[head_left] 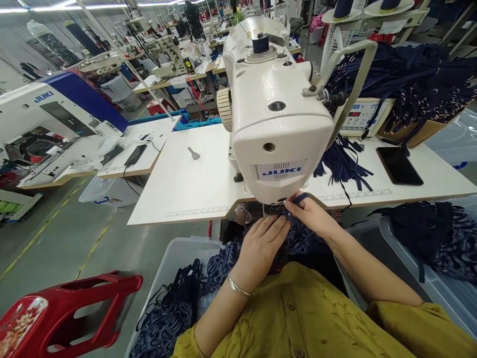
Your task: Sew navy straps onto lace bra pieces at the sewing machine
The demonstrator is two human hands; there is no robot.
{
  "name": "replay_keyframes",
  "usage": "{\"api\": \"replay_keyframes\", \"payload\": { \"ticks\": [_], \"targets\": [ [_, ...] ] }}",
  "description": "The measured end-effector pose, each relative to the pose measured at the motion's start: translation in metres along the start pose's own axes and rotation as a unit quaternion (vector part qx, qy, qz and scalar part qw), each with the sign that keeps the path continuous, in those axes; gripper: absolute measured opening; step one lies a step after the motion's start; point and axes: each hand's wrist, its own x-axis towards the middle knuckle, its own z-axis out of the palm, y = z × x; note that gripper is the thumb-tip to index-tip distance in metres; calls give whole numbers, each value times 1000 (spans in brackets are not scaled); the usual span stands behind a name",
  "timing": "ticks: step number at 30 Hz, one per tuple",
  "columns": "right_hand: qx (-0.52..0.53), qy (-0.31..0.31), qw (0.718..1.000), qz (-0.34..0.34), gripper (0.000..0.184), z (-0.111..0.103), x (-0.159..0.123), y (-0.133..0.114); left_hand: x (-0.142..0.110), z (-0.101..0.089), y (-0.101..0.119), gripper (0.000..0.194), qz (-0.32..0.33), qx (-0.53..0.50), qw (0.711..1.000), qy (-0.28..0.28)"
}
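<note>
Fingers of the right hand (312, 213) were drawn in narrow, holding a navy strap (300, 199) just below the front of the sewing machine. Fingers of the left hand (263, 246) lay close together, flat on a navy patterned garment (300, 233); could not tell whether they pinched any of it. Garment sat under the machine's near end and trailed toward the wearer's body.

Surroundings, by size. White bench (197, 189) extended to both sides of the sewing machine (279, 129), a white JUKI, head end toward the wearer. Below and left of the machine stood a clear bin (197, 243) holding more patterned navy pieces. Farther left of it, on the floor, a red stool (55, 318). Right of the machine and beyond its near end, a heap of navy straps (406, 74) rose above a cardboard box. Between machine and heap, a control box (367, 117) with a lit red display. Nearer, right of the machine, lay a bundle of short strips (343, 161), then a dark phone (400, 165). Navy thread spool (260, 44) stood on top of the machine. Left of the machine, a small metal piece (193, 153) lay flat.
</note>
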Motion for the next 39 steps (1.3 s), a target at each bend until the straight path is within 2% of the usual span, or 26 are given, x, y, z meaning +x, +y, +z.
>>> {"api": "replay_keyframes", "payload": {
  "ticks": [3, 8, 11, 24, 27, 31, 33, 36, 39],
  "targets": [
    [-27, -2, 1000, 0, 25, -1, -1, -1, -2, -1, -3, 36, 28, -7, 1000, 4],
    [-62, 36, 996, -47, 17, 1, -3, 6, -5, 0, -8, 36, 80, 10, 996, 24],
    [-74, 17, 996, -34, 16, 0, -3, 3, -4, 3, -8, 35, 82, 21, 995, 47],
    [-77, 7, 996, -50, 20, -3, 0, 2, 3, -2, -3, 36, 43, 0, 999, 8],
    [-57, 1, 998, -17, 26, -7, 3, 4, 5, 0, 0, 37, 17, 0, 1000, -20],
    [-38, 48, 997, 41, 38, -14, 13, 5, 6, 5, 10, 39, -31, 16, 999, -37],
    [-62, 55, 996, 14, 35, -14, 20, 2, 6, 7, 15, 38, -50, 41, 998, -21],
    [-156, 61, 985, -36, 28, -10, 27, -7, 6, 11, 21, 36, -63, 92, 994, 7],
    [-229, 92, 968, -46, 24, -5, 32, -13, 8, 14, 25, 37, -66, 145, 987, 23]
  ]
}}
